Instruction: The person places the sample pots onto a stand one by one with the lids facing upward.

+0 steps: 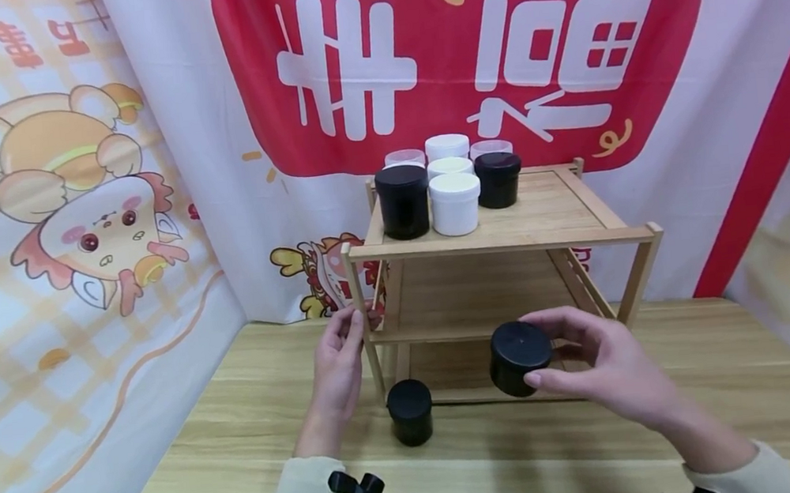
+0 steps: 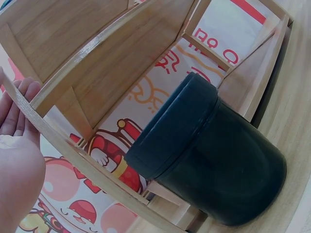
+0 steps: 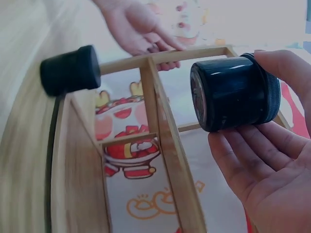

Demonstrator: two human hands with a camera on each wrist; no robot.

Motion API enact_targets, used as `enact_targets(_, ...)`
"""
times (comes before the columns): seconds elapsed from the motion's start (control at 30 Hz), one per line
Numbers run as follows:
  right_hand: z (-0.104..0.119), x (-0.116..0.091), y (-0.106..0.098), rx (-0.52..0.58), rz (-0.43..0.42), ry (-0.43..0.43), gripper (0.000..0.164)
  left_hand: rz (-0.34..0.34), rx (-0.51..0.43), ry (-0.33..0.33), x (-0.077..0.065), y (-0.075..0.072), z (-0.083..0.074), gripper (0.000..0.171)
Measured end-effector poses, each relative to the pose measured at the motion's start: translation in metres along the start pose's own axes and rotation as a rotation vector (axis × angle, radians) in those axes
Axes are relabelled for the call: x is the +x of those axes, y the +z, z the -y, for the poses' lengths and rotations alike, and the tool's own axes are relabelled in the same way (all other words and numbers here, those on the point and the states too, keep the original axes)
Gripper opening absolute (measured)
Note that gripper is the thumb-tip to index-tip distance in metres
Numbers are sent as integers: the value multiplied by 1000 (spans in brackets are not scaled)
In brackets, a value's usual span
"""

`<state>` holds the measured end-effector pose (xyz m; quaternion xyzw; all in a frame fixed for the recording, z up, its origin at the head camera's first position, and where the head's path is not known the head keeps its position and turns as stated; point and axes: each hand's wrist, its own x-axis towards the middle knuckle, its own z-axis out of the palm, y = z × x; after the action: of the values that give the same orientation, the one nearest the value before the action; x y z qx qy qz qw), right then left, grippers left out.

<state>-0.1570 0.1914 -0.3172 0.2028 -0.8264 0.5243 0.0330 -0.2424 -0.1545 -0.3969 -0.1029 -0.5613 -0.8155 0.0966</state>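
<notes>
My right hand [image 1: 609, 365] grips a black lidded jar [image 1: 520, 357] in front of the lower part of a wooden shelf rack [image 1: 502, 244]. In the right wrist view the thumb is at the ridged lid and the fingers lie under the jar's side. My left hand [image 1: 340, 355] holds the rack's left front post, with the thumb on the near side and the fingers partly hidden behind it. A second black jar [image 1: 411, 413] stands upright on the table by the foot of that post; it looms large in the left wrist view.
On the rack's top board stand two black jars [image 1: 403, 202], several white jars [image 1: 455, 205] and clear-lidded containers [image 1: 490, 147]. The wood-grain table [image 1: 243, 451] runs up to printed cloth [image 1: 170, 141] at the back and left.
</notes>
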Motion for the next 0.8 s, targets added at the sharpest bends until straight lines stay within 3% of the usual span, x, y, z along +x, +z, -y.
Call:
enact_targets(0.3,24,11,-27,-18,82,71,56,-5,29,-32,0,-2,0,35)
enact_targets(0.5,38,20,-40,-63,94,84,58,1,37,-34,0,-2,2,47)
enact_targets(0.8,55,28,-50,-178,101,76,62,-2,21,2,1,-1,3,42)
